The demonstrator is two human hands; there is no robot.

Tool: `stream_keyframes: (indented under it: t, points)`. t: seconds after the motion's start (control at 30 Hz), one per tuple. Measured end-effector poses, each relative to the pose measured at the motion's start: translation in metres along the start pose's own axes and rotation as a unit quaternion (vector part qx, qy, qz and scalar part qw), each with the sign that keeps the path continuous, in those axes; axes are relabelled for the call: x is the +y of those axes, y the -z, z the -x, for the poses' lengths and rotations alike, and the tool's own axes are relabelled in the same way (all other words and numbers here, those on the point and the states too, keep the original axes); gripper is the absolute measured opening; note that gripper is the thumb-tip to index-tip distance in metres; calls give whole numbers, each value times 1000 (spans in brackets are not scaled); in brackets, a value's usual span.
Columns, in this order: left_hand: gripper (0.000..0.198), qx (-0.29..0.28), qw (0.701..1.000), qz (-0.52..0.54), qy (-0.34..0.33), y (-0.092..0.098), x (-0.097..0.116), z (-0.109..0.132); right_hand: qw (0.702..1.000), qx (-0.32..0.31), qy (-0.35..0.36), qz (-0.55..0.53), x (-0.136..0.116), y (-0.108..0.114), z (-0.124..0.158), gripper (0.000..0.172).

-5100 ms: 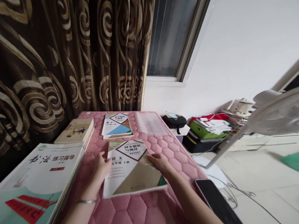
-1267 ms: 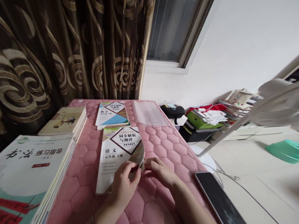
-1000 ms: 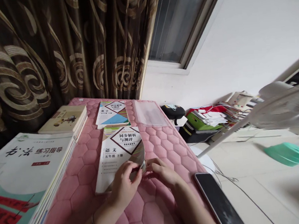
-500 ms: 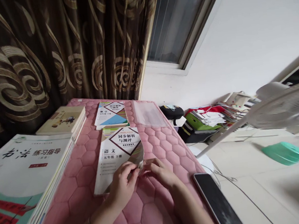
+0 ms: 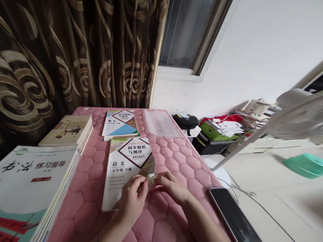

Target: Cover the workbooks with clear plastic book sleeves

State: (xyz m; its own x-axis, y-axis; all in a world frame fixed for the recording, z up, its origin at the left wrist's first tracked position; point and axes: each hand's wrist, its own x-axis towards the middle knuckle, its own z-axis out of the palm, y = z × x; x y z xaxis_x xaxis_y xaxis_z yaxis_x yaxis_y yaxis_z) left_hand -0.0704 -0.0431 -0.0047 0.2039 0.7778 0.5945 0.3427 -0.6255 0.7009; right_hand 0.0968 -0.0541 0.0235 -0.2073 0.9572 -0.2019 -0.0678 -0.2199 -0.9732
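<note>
A white workbook (image 5: pixel 122 159) with a diamond frame and black Chinese print lies on the pink quilted cover. Its lower right corner is curled up between my hands. My left hand (image 5: pixel 133 196), with a silver bangle on the wrist, pinches that corner between thumb and fingers. Close beside it, the bent fingers of my right hand (image 5: pixel 172 188) meet at the corner's edge and also grip it. Part of the corner is hidden behind the fingers. Just beyond lies a similar workbook (image 5: pixel 119 124) with a blue patch, and right of that, a clear plastic book cover (image 5: pixel 161 123).
Piles of books stand at the left, topped by a large white-and-teal book (image 5: pixel 37 167) and a tan one (image 5: pixel 66 130). A phone (image 5: pixel 233 216) lies on the right edge. Beyond are a white fan (image 5: pixel 306 116), cables and a green plastic item (image 5: pixel 308 165) on the floor.
The fingers of my left hand have shifted slightly at the workbook's corner, which looks a little more folded. Both hands stay in the same place.
</note>
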Motion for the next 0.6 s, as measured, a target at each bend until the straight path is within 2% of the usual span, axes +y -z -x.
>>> stream_keyframes:
  t: [0.17,0.27,0.37,0.43,0.5,0.6]
  points:
    - [15,10,1000,-14,-5,0,1,0,1000,13,-8,9,0,-3,0,27]
    - [10,17,1000,-12,19,-2,-1,3,1000,12,-11,-2,1,-2,0,24]
    - [6,41,998,-6,38,-4,-2,5,1000,-4,-11,-9,-2,-1,1,23]
    - [8,45,998,-25,20,-3,-3,5,1000,-20,-9,-11,-5,-1,3,23]
    - [18,25,998,-48,-22,-2,-2,4,1000,-27,-10,-6,-7,0,6,23]
    - [29,-36,993,-89,-70,-3,-2,6,999,-4,-18,36,-2,6,14,21]
